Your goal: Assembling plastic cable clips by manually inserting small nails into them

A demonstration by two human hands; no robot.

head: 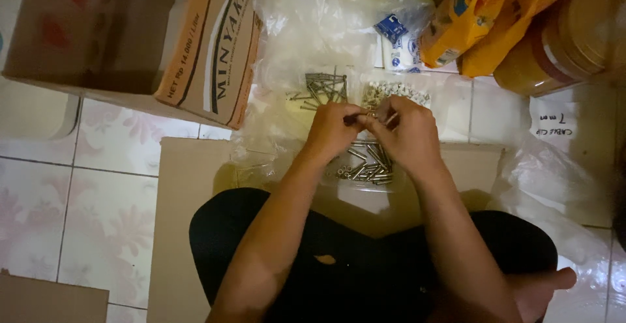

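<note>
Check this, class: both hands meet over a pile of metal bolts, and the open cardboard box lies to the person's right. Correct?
Not quite. In the head view the cardboard box lies to the person's left. The left hand and right hand do meet over the metal bolts.

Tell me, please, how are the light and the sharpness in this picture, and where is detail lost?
Head view: dim, warm light, brightest on the clear plastic bags, which show soft glare; the left hand and right hand are slightly soft, so the small part pinched between them is hard to make out; the dark lap is nearly black; the cardboard box stays readable in shape; corners darken.
</note>
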